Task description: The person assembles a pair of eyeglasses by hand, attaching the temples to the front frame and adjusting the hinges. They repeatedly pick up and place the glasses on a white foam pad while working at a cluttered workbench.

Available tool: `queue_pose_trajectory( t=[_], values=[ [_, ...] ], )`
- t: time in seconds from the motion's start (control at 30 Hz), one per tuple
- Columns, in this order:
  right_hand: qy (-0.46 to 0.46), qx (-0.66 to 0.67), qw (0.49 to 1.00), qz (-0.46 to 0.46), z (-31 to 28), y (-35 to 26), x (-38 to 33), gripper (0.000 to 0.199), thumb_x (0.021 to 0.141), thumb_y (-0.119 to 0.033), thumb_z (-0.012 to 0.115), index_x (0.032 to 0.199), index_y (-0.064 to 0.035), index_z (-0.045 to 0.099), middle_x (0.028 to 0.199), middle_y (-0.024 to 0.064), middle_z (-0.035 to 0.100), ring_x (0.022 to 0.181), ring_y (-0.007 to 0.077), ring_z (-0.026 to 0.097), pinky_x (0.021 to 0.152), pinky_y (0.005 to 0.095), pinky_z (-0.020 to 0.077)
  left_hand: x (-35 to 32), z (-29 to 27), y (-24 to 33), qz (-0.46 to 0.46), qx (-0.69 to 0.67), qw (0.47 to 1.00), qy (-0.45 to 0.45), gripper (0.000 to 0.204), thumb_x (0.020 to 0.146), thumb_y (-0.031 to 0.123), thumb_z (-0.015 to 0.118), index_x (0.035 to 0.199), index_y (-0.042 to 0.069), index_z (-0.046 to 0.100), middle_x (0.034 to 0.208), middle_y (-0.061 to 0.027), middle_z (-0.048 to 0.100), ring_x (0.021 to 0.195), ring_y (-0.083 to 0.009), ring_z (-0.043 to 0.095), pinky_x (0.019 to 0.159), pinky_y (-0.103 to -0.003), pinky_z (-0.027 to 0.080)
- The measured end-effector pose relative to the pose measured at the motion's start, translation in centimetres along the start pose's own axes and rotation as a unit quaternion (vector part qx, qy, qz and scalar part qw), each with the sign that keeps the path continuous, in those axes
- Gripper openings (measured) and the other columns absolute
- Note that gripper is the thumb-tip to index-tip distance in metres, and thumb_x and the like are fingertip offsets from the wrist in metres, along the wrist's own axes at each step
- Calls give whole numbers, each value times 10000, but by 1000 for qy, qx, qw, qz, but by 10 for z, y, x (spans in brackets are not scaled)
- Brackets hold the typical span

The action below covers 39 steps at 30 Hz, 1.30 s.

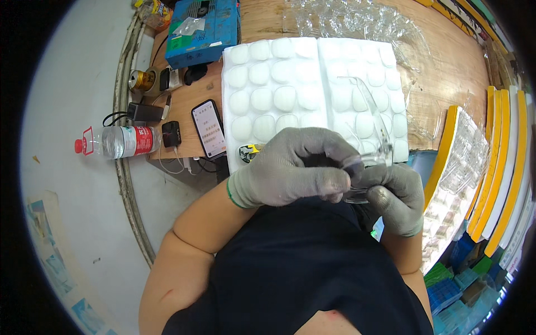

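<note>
Both my hands wear grey gloves and meet in front of my chest. My left hand (pixel 293 170) is closed, thumb and fingers pinching one side of a pair of clear plastic glasses (pixel 384 142). Closed on the other side of the same glasses is my right hand (pixel 397 200), thumb bent inward. A long clear temple arm rises above the hands; the fingers partly cover the front. Beyond them lies a white padded sheet (pixel 322 84) in two halves, bearing rows of rounded, lens-shaped pieces (pixel 259 73). A small yellow-and-black tool (pixel 249 152) lies beside my left hand.
Clear plastic frames (pixel 357 25) are heaped at the table's back. To the left are a phone (pixel 209 129), a blue box (pixel 206 33), a can (pixel 139 81) and a large bottle (pixel 127 141). Yellow-edged boards (pixel 491 167) stand at right, beside a tilted sheet (pixel 458 162) bearing clear pieces.
</note>
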State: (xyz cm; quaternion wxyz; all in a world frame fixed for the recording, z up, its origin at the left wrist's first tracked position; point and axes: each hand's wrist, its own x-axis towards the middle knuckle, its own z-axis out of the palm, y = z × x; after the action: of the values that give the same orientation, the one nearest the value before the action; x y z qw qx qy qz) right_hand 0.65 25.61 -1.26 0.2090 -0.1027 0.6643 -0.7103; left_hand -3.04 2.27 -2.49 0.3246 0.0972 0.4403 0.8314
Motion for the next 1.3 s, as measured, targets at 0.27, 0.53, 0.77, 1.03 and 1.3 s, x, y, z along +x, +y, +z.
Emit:
queue_pose_trajectory(
  t=[0.27,0.53,0.77,1.03,1.3],
  values=[
    [3,31,999,35,6,1,1,208,969,-83,509,1027,64,645,852,118,692,826,168,669,775,313,540,-1,10,3,89,183,979,25,174,941,166,698,1033,20,681,885,-44,633,758,-100,548,694,-264,448],
    [76,-108,991,-23,14,2,10,194,962,-59,513,986,64,661,751,101,702,706,141,684,669,266,552,2,5,-8,183,412,886,111,155,930,161,706,984,16,720,743,-41,606,676,-131,538,629,-286,429],
    [27,-43,998,-26,2,7,9,186,940,-45,533,985,59,680,751,108,716,685,139,689,662,269,562,-3,12,14,168,421,891,38,183,921,164,713,1039,24,719,763,-63,629,659,-149,568,605,-291,434],
    [130,-121,984,-17,19,-10,12,190,968,-45,540,1004,88,671,764,128,719,697,147,706,659,266,575,4,4,-7,125,386,911,72,194,951,119,644,1084,-13,694,858,-88,696,787,-157,673,714,-268,522],
    [190,-85,977,-34,20,-17,12,152,960,-8,552,1014,83,661,753,117,715,698,125,696,661,259,577,15,26,-9,140,368,912,112,135,961,102,651,1026,-15,676,872,-68,694,773,-109,655,687,-242,527]
  ],
)
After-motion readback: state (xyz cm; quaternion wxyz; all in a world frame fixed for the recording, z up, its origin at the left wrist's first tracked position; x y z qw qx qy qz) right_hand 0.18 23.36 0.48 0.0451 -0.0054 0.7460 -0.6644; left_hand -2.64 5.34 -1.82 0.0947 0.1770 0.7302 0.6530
